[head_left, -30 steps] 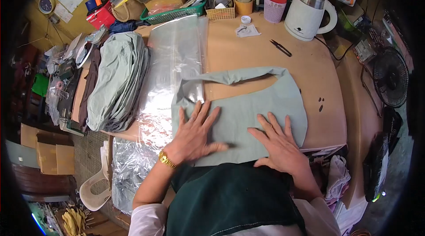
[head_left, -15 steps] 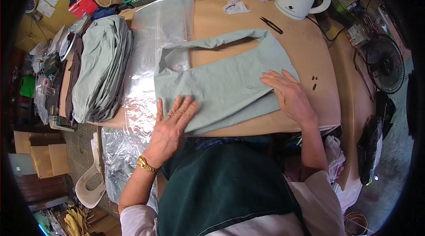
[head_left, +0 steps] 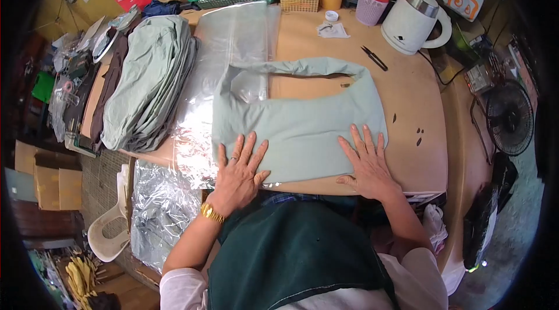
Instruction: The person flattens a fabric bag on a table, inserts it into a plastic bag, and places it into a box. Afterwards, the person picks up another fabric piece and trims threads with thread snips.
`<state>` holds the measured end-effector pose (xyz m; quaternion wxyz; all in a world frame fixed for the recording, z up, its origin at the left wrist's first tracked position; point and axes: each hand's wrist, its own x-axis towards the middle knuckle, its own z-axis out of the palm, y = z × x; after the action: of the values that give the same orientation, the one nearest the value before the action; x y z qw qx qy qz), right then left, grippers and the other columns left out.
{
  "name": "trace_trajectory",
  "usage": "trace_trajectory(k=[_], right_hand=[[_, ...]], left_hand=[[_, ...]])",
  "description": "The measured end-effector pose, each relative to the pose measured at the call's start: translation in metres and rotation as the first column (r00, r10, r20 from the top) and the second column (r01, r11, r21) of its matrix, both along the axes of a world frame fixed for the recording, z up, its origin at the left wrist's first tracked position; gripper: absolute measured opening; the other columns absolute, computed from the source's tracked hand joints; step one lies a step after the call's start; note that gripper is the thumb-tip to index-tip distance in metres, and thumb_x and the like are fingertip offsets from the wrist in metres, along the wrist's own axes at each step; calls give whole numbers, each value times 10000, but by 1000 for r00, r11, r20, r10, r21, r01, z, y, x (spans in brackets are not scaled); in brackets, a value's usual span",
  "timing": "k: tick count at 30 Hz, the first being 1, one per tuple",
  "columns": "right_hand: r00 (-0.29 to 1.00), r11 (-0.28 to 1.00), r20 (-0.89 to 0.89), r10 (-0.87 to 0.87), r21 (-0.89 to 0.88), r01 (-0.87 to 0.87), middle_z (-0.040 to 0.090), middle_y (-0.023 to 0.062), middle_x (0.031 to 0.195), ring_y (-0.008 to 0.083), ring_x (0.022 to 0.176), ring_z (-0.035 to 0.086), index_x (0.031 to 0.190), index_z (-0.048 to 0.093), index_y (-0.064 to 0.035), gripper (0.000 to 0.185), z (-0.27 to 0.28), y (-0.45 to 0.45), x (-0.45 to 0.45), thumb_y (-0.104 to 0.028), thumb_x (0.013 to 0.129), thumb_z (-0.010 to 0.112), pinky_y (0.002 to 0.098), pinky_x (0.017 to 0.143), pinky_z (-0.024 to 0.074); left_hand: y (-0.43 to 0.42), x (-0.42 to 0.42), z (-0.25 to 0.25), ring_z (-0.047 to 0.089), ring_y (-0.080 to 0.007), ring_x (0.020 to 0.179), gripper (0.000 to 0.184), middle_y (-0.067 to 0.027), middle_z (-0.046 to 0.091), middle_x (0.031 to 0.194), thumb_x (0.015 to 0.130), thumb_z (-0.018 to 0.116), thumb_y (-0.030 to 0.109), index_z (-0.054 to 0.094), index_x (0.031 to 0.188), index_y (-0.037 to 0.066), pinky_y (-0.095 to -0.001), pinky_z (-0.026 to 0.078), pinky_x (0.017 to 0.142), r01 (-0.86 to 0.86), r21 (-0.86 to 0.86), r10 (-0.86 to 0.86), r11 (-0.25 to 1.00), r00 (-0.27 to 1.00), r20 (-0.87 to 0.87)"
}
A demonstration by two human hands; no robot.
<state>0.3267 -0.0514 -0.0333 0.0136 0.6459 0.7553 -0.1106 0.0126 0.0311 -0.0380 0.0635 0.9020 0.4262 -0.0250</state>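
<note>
A pale green cloth shoulder bag (head_left: 297, 129) lies flat on the tan table, its strap looped toward the far side. My left hand (head_left: 240, 167) rests on the bag's lower left part, fingers spread. On the lower right corner lies my right hand (head_left: 368, 165), also with fingers apart and palm down. Beneath the bag's left side, clear plastic sleeves (head_left: 233, 33) stretch across the table. A tall stack of folded pale green cloth (head_left: 148, 77) stands to the left of them.
Black thread snips (head_left: 374, 58) lie beyond the bag, near a white electric kettle (head_left: 409, 25). A green basket (head_left: 236, 0) and a pink cup (head_left: 371, 10) line the back. At right is a black fan (head_left: 508, 117); plastic-wrapped goods (head_left: 163, 211) sit below the table's left edge.
The bag's lower edge, slanted and uneven before, now lies straight and flat. My right hand has moved down to the lower corner and spread its fingers. The camera view has shifted.
</note>
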Motion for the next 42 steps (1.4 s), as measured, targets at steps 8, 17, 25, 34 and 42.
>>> trace_trajectory(k=[8, 17, 25, 34, 42], right_hand=[[974, 978, -85, 209, 20, -208, 349, 179, 1492, 379, 1381, 306, 1406, 441, -93, 729, 22, 6, 9, -478, 826, 657, 594, 1111, 213], [932, 979, -330, 150, 183, -93, 611, 208, 1179, 371, 1125, 563, 1154, 596, 2, 373, 13, 172, -61, -260, 889, 624, 461, 937, 442], [725, 928, -628, -283, 12, 373, 609, 219, 1190, 333, 1106, 593, 1223, 563, -31, 403, 41, 181, -9, -186, 860, 646, 437, 911, 470], [904, 876, -162, -396, 230, 425, 653, 196, 1030, 347, 1019, 606, 1086, 628, -59, 337, 20, 196, 52, -107, 765, 717, 437, 1000, 381], [935, 877, -311, -167, 386, 286, 492, 198, 1351, 357, 1283, 434, 1269, 520, -55, 523, 34, 132, 38, -253, 823, 706, 560, 1096, 235]], left_hand=[[9, -22, 29, 250, -335, 1436, 615, -101, 267, 1565, 959, 450, 454, 344, 1485, 153, -625, 177, 1115, -91, -188, 80, 978, 995, -67], [106, 49, -1, 415, -356, 1306, 479, -178, 478, 1374, 894, 602, 297, 508, 1315, 88, -516, 307, 1082, -211, 326, 110, 921, 947, 302], [104, 32, -11, 448, -364, 1178, 576, -173, 483, 1292, 773, 746, 313, 538, 1268, 106, -496, 334, 997, -235, 337, 12, 912, 835, 551], [192, -6, 7, 600, -348, 921, 205, -138, 613, 922, 802, 684, 90, 621, 995, 62, -443, 464, 751, -345, 155, 187, 926, 773, 607], [125, 6, 107, 625, -268, 900, 248, -134, 659, 981, 765, 723, 26, 663, 1004, -4, -350, 473, 856, -434, 316, -118, 844, 424, 898]])
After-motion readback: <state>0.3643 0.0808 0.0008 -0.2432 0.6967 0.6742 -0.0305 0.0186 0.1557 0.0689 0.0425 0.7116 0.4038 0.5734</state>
